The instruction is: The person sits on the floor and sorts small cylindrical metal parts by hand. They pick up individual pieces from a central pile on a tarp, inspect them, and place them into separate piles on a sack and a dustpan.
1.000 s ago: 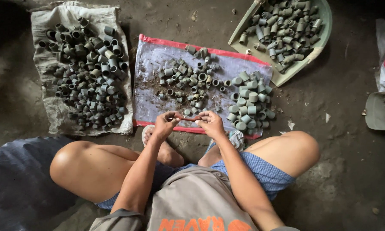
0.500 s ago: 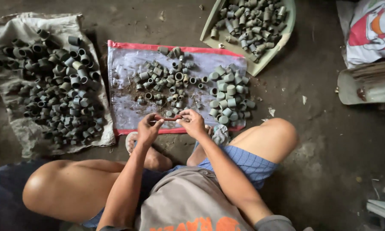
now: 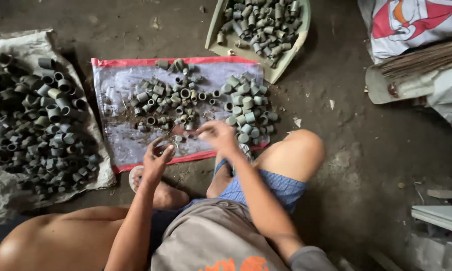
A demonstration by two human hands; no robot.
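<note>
I sit on the floor over a red-edged plastic sheet (image 3: 120, 85) strewn with small grey pipe fittings (image 3: 171, 98). A neat cluster of pale green fittings (image 3: 246, 108) stands at its right end. My left hand (image 3: 157, 160) hovers at the sheet's near edge, fingers curled around a small dark ring-shaped fitting. My right hand (image 3: 217, 136) is blurred just above the sheet, fingers pinched together; whether something is in them is unclear.
A grey cloth (image 3: 15, 47) at the left carries a large heap of dark fittings (image 3: 40, 125). A pale green tray (image 3: 216, 30) of more fittings lies at the top. A printed sack (image 3: 411, 22) and a broom (image 3: 416, 70) lie at right. My bare knees flank the sheet.
My hands have parted: the left dropped back toward the sheet's near edge, the right swung a little right. The view has shifted, so everything sits further left in frame.
</note>
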